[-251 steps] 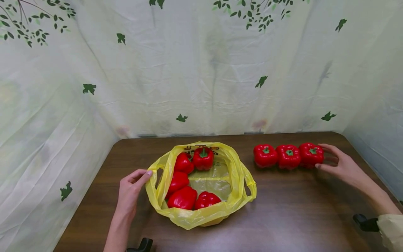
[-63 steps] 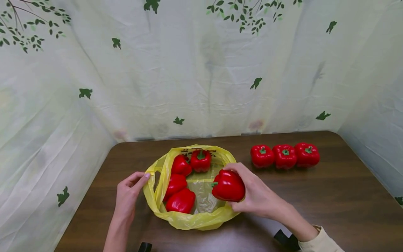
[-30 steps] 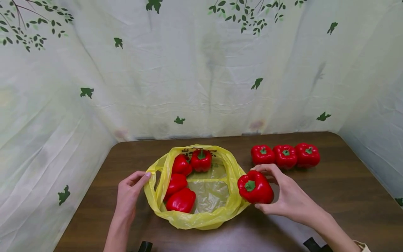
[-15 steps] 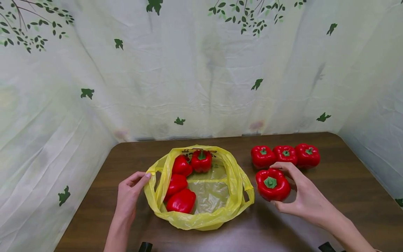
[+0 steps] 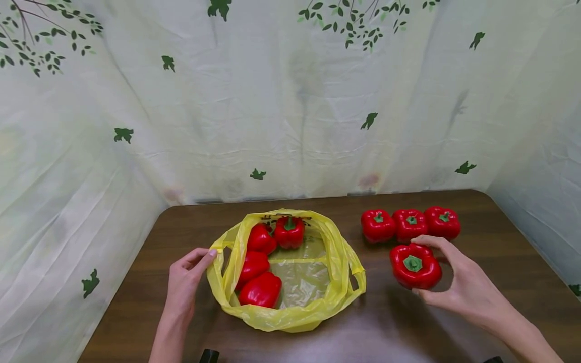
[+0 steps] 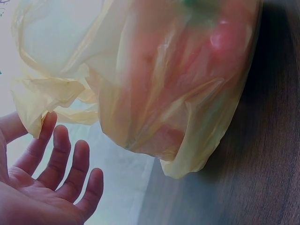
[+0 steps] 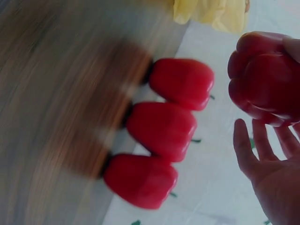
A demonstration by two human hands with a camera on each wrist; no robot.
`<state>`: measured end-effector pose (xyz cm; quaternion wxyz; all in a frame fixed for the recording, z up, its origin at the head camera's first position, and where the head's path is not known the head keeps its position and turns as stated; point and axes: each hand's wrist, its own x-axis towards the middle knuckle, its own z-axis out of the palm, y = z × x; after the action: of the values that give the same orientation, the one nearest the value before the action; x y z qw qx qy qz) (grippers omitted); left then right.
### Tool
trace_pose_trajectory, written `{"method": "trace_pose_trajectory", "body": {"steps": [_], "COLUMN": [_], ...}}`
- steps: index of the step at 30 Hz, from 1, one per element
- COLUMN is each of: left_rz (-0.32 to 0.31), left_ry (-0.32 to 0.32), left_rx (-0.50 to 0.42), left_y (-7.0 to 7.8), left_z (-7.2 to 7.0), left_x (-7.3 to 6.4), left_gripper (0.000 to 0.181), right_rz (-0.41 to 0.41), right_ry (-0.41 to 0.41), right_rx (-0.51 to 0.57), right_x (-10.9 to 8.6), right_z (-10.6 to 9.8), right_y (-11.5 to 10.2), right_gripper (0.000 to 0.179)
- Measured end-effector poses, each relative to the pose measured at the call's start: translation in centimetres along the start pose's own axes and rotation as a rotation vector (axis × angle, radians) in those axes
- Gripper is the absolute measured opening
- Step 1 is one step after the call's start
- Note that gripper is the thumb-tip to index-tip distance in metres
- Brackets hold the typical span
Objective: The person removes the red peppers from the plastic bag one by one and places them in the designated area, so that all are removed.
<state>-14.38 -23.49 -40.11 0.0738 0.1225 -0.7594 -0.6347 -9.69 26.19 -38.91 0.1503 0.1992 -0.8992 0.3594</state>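
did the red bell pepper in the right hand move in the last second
Yes, the held red bell pepper moved right, away from the yellow plastic bag, in the head view.

L grip (image 5: pixel 187 275) in thumb-index pinch, other 3 fingers (image 6: pixel 78 164) apart, R grip (image 5: pixel 465 282) in wide C.
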Motion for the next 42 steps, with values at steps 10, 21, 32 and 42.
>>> {"method": "trace_pose_trajectory", "body": {"steps": [10,21,32,42], "left_rz": [-0.028,-0.031,-0.028,-0.025], "left_ry": [-0.009,-0.012,-0.012,-0.016], "left_rx": [0.013,0.022,0.014,0.021], "left_y": [0.0,-0.2,-0.2,-0.3], "left_z": [-0.1,0.1,0.0,0.0], "left_x": [0.0,0.0,0.2,0.2], "left_gripper": [0.037,0.036,0.036,0.037], "right_rz": [0.049,0.095,0.270,0.324], "right_ry": [0.025,0.031,0.011,-0.059], "right_rx": [-0.045,-0.072,-0.166,-0.178], "right_x": [-1.4,-3.0,-3.4,-2.7], "right_z": [-2.5,-4.6,-6.4,-7.3], "right_y": [2.0,5.0,8.5,12.3], "right_gripper": [0.097,0.101,0.090,0.092]}}
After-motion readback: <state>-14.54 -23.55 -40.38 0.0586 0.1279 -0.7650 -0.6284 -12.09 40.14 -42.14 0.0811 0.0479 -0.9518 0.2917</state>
